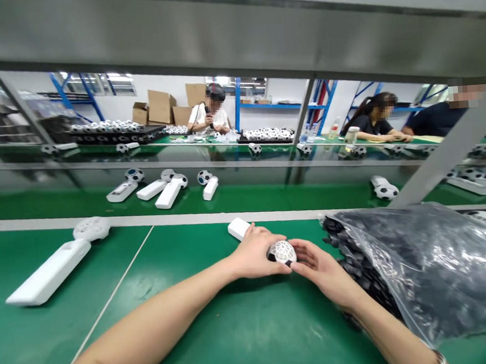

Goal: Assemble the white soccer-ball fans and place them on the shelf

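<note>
A white handheld fan [284, 251] with a round football-patterned head is held just above the green table [236, 326]. Its web-like white grille faces up toward me, and its handle sticks out behind my fingers at the upper left. My left hand [254, 252] wraps round the fan from the left. From the other side, my right hand [320, 266] grips the edge of the head with curved fingers and thumb. Whether a small part sits in the right fingertips is hidden. Close by on the right lie black pieces [352, 257], spilling from a clear plastic bag [444, 262].
Another white fan [51, 270] lies at the left. Beyond the pale table edge, several fans [171, 190] rest on a green conveyor [260, 194]. A slanted metal post [436, 152] stands at the right, under an overhead shelf [232, 33]. Co-workers sit across the line.
</note>
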The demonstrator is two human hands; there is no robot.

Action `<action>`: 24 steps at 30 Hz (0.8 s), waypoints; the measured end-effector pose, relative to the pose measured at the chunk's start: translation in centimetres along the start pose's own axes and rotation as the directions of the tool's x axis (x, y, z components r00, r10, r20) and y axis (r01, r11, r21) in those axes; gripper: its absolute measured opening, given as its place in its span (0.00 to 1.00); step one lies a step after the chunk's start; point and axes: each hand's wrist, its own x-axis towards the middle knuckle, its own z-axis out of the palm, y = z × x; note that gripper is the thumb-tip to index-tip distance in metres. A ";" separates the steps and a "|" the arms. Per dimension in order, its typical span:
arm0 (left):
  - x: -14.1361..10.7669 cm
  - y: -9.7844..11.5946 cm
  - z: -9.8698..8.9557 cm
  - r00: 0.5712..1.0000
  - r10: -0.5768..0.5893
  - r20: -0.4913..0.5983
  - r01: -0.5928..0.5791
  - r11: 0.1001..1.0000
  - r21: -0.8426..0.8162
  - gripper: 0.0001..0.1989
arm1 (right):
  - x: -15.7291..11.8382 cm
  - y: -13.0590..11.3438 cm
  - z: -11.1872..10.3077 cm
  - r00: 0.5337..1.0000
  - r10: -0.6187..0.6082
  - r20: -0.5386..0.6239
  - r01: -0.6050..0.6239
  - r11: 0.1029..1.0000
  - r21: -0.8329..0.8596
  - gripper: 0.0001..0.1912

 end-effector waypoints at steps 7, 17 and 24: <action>0.1 0.3 0.0 0.998 0.044 -0.037 -0.044 0.999 -0.003 0.27 | 0.0 0.3 0.6 1.000 0.017 -0.022 -0.018 0.999 -0.037 0.21; -0.1 0.6 0.1 1.000 0.030 0.002 -0.030 1.000 0.002 0.36 | -1.7 -1.1 -4.0 0.982 0.164 -0.095 -0.175 0.594 -0.785 0.15; -0.2 0.4 0.0 0.976 0.041 0.213 -0.014 0.992 -0.125 0.37 | -1.9 -1.4 -4.3 0.985 0.173 -0.007 -0.113 0.612 -0.783 0.03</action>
